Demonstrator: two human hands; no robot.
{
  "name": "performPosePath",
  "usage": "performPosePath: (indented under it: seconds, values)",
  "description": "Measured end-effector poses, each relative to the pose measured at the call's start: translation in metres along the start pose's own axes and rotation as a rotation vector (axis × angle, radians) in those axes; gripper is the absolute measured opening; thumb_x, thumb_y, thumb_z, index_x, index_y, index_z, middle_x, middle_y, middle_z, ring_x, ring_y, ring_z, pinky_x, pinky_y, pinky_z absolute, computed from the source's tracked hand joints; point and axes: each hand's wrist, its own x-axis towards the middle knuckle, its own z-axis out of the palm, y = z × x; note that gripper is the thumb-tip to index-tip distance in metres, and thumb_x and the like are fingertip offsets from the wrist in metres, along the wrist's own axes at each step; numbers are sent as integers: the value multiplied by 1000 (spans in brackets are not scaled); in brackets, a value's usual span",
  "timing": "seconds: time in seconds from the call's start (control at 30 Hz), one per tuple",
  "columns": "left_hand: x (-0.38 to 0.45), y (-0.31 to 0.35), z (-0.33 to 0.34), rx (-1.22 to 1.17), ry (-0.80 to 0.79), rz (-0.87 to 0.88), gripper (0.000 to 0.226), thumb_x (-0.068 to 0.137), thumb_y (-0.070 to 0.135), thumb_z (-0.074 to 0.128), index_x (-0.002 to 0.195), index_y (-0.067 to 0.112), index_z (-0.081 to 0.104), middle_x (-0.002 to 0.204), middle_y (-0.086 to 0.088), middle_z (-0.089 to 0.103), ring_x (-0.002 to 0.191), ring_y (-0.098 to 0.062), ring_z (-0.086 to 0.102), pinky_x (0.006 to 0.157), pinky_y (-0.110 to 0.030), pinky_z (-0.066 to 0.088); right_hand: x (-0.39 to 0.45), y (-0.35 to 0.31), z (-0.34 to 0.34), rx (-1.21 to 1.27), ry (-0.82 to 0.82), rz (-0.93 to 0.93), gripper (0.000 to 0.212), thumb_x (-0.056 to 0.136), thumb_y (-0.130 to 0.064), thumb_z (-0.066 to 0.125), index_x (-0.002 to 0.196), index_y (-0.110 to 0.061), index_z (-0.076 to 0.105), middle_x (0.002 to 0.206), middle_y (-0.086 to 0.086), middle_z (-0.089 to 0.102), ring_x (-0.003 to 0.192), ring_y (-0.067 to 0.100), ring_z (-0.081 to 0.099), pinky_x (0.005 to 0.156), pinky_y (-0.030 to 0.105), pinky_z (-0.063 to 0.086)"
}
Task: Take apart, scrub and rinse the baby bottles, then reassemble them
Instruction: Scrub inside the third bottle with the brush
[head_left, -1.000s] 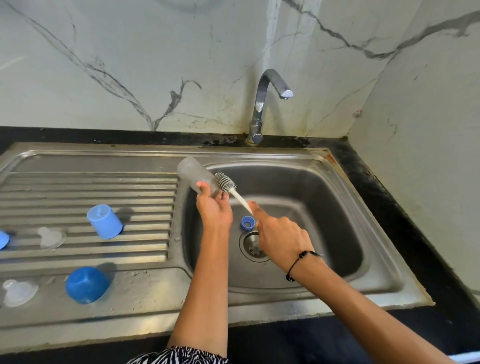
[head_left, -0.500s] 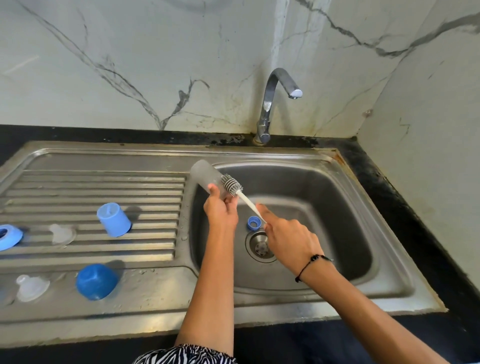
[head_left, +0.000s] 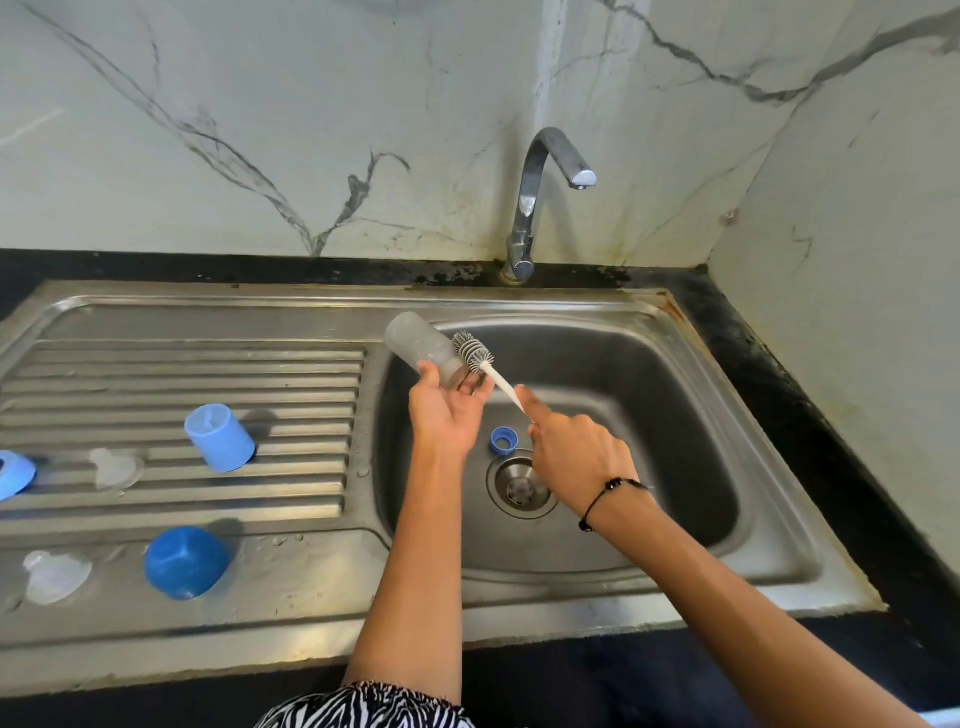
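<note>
Your left hand (head_left: 441, 410) grips the bottle (head_left: 423, 349) at centre frame, its long axis running upper left, mouth toward lower right. Your right hand (head_left: 574, 457) pinches the brush (head_left: 485, 366) handle; the bristles sit just outside that mouth.

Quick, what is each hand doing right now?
Left hand: grips the clear bottle near its mouth.
Right hand: holds the bottle brush by its white handle, bristles at the bottle's mouth.
</note>
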Motion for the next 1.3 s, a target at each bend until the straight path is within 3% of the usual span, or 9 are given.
performPosePath:
  seconds: [0.1, 0.23, 0.37, 0.5, 0.67, 0.8, 0.87, 1.1, 1.3]
  values:
    - [4, 2, 0, 115, 96, 63, 46, 95, 33, 52, 127, 0, 49, 106, -19, 59, 95, -28, 62, 92, -41, 48, -15, -4, 3, -58, 7, -40, 54, 100, -21, 28, 147, -39, 9, 80, 5, 48, 69, 28, 48, 62, 34, 38]
    - [3, 2, -4, 174, 127, 48, 49, 97, 29, 51, 134, -2, 44, 101, -18, 59, 82, -28, 65, 78, -39, 52, -20, -10, 10, -74, -43, -48, 57, 99, -19, 29, 148, -38, 6, 80, 7, 48, 68, 26, 46, 59, 35, 37]
    - [1, -2, 0, 186, 25, 0, 55, 99, 35, 44, 137, -4, 38, 108, -25, 60, 98, -35, 62, 88, -42, 47, 2, -4, 6, 21, -13, -25, 51, 100, -24, 30, 145, -40, 13, 90, 9, 58, 76, 29, 54, 64, 36, 43]
    - [0, -6, 4, 196, -49, 8, 59, 100, 40, 38, 139, -4, 36, 123, -27, 56, 119, -37, 55, 97, -41, 44, 11, -2, 2, 68, -7, -4, 48, 101, -24, 28, 145, -39, 17, 85, 5, 51, 75, 25, 51, 67, 37, 44]
    - [-4, 1, 12, 62, -93, -4, 68, 97, 53, 33, 138, -2, 39, 136, -24, 49, 126, -32, 49, 107, -40, 34, 6, 0, -5, 103, 33, -53, 47, 101, -28, 30, 144, -43, 18, 90, 7, 54, 79, 28, 52, 67, 35, 42]
    - [-1, 14, 12, -74, -69, 47, 62, 96, 54, 35, 134, 4, 37, 125, -22, 56, 106, -32, 60, 93, -42, 45, -11, 8, -17, 84, 43, -73, 48, 99, -29, 30, 141, -50, 21, 91, 6, 55, 83, 30, 57, 70, 37, 44]
    - [1, 17, 9, -78, -59, 9, 61, 96, 53, 37, 132, 3, 41, 124, -20, 59, 112, -30, 58, 97, -41, 43, -20, 4, -14, 9, 18, -112, 48, 99, -29, 29, 142, -50, 20, 98, 10, 62, 89, 32, 60, 72, 38, 46]
    - [-5, 9, 17, 86, -49, -45, 45, 96, 44, 45, 92, -1, 53, 71, -11, 58, 81, -29, 64, 82, -41, 51, -6, -1, -7, -80, 33, -162, 50, 100, -28, 29, 145, -43, 14, 96, 12, 62, 87, 33, 60, 66, 37, 41]
    - [-4, 8, 15, 128, -67, -43, 48, 97, 45, 41, 97, -2, 53, 73, -12, 55, 83, -31, 62, 83, -43, 48, 2, -11, -10, -150, 79, -183, 57, 98, -18, 32, 147, -37, 11, 90, 11, 61, 78, 32, 56, 63, 36, 39]
